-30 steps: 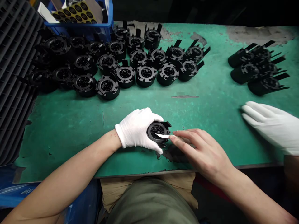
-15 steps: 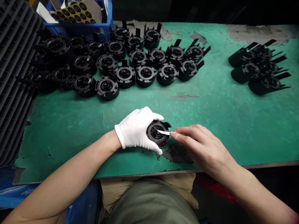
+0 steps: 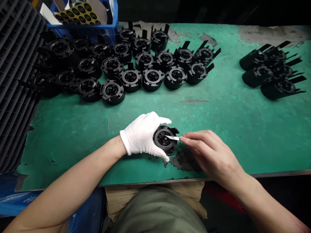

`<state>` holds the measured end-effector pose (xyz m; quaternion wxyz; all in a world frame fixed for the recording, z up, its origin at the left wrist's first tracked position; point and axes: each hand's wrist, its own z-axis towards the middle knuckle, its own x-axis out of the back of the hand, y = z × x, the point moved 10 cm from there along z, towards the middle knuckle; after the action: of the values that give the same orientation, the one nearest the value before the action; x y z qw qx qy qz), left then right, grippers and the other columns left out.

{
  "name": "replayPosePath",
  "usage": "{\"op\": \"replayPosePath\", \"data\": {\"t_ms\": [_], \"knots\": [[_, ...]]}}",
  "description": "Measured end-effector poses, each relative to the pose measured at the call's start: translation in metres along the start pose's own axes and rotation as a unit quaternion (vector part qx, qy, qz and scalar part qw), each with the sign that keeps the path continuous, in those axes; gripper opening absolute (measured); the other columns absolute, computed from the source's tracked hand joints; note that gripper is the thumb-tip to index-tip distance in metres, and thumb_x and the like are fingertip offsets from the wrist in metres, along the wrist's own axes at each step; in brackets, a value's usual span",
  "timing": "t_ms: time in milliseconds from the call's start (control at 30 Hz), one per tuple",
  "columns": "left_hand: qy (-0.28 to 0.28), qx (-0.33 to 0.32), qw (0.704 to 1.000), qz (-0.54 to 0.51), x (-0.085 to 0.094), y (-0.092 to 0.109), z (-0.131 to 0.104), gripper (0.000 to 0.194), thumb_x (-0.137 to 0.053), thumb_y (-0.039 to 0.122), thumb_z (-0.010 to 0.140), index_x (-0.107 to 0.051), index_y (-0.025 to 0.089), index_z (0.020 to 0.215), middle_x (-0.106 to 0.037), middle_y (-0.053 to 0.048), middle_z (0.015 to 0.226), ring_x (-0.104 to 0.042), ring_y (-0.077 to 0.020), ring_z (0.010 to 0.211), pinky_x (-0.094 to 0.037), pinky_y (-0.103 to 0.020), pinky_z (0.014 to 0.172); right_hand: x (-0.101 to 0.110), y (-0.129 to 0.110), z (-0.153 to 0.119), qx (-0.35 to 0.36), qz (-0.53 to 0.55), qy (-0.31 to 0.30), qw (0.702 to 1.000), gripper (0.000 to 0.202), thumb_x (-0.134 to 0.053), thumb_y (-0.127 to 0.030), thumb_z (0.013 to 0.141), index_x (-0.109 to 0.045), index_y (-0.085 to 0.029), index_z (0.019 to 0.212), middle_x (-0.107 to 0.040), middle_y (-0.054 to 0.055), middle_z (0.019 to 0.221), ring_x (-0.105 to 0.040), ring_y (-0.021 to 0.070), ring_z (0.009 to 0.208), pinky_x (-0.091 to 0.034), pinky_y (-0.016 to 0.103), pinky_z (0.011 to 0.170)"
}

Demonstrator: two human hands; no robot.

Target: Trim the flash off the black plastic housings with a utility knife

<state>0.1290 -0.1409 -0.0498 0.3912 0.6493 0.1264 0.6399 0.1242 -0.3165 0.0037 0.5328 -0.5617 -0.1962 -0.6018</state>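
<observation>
My left hand [image 3: 143, 136], in a white glove, curves around a round black plastic housing [image 3: 162, 139] near the front edge of the bench. Thumb and fingers lie on opposite sides of the part. Its face, with rings and ribs, is turned up. My bare right hand [image 3: 213, 152] pinches a small knife with a pale blade [image 3: 173, 138]. The blade's tip reaches over the centre of the housing and seems to touch it. Most of the knife's handle is hidden in my fingers.
Several like black housings [image 3: 152, 76] stand grouped at the back left of the green bench [image 3: 218, 113]. Another cluster [image 3: 277, 89] stands at the right. Behind the left group is a blue bin [image 3: 97, 30] with a sticker sheet [image 3: 80, 13]. A grey slatted rack [image 3: 18, 81] borders the left.
The whole view has shifted very slightly. Both hands, the housing and the knife keep nearly the same positions relative to each other.
</observation>
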Motion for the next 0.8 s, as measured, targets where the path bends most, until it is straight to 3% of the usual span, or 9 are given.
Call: {"op": "replayPosePath", "data": {"t_ms": [133,233,333,433,533,633,700,800], "knots": [[0.009,-0.019,0.998,-0.053,0.004,-0.001,-0.001,0.111,-0.094,0.086,0.062,-0.064,0.02,0.146,-0.076,-0.015,0.126,-0.074,-0.0381,0.118,-0.061,-0.055,0.106,0.012,0.007,-0.004,-0.045,0.013,0.059,0.997,0.05,-0.064,0.0,0.1,-0.064,-0.025,0.144,-0.078,0.01,0.122,-0.077,0.0217,0.102,-0.064,0.037,0.088],[0.037,-0.016,0.993,-0.108,0.008,-0.004,-0.005,0.083,-0.09,0.069,0.085,-0.062,0.024,0.149,-0.075,-0.014,0.138,-0.075,-0.0329,0.126,-0.061,-0.052,0.113,0.018,0.02,-0.009,-0.111,0.003,0.092,0.99,0.046,-0.063,-0.006,0.104,-0.065,-0.028,0.144,-0.079,0.007,0.116,-0.079,0.0211,0.095,-0.065,0.035,0.084],[0.079,0.007,0.985,-0.154,0.013,-0.009,-0.009,0.052,-0.075,0.048,0.106,-0.062,0.024,0.15,-0.075,-0.012,0.144,-0.075,-0.0264,0.131,-0.061,-0.047,0.119,0.018,0.036,-0.015,-0.167,0.004,0.097,0.981,0.037,-0.065,-0.016,0.107,-0.066,-0.027,0.142,-0.079,0.007,0.111,-0.079,0.0211,0.091,-0.064,0.034,0.08],[0.123,0.043,0.967,-0.218,0.019,-0.016,-0.013,0.043,-0.064,0.045,0.112,-0.062,0.022,0.148,-0.077,-0.012,0.14,-0.079,-0.0239,0.126,-0.062,-0.045,0.119,0.012,0.047,-0.021,-0.189,0.024,0.085,0.978,0.034,-0.069,-0.025,0.107,-0.066,-0.025,0.14,-0.078,0.007,0.113,-0.079,0.0217,0.094,-0.064,0.033,0.08],[0.148,0.052,0.955,-0.253,0.027,-0.02,-0.014,0.059,-0.06,0.067,0.108,-0.061,0.022,0.148,-0.074,-0.015,0.141,-0.079,-0.0262,0.121,-0.066,-0.045,0.108,0.008,0.049,-0.022,-0.183,0.032,0.08,0.979,0.03,-0.072,-0.025,0.105,-0.067,-0.025,0.135,-0.077,0.007,0.113,-0.077,0.021,0.094,-0.064,0.033,0.082],[0.107,0.035,0.974,-0.198,0.024,-0.014,-0.009,0.105,-0.08,0.091,0.076,-0.058,0.023,0.153,-0.069,-0.018,0.145,-0.075,-0.0356,0.126,-0.064,-0.052,0.107,0.005,0.041,-0.015,-0.129,0.026,0.051,0.99,0.029,-0.07,-0.021,0.106,-0.066,-0.024,0.135,-0.076,0.007,0.113,-0.076,0.0208,0.095,-0.063,0.033,0.084],[0.053,0.02,0.99,-0.129,0.013,-0.009,-0.005,0.125,-0.092,0.092,0.056,-0.058,0.023,0.154,-0.069,-0.02,0.146,-0.07,-0.0424,0.133,-0.059,-0.059,0.115,0.003,0.034,-0.008,-0.085,0.013,0.02,0.996,0.032,-0.067,-0.018,0.106,-0.066,-0.025,0.138,-0.076,0.007,0.115,-0.076,0.0209,0.097,-0.062,0.033,0.084],[0.002,0.001,0.998,-0.058,0.0,-0.006,-0.001,0.125,-0.092,0.092,0.056,-0.059,0.023,0.154,-0.07,-0.02,0.148,-0.067,-0.0462,0.138,-0.053,-0.063,0.121,0.006,0.029,0.002,-0.041,-0.018,-0.002,0.999,0.036,-0.067,-0.016,0.106,-0.066,-0.025,0.141,-0.075,0.008,0.118,-0.075,0.0202,0.095,-0.06,0.032,0.081]]}}
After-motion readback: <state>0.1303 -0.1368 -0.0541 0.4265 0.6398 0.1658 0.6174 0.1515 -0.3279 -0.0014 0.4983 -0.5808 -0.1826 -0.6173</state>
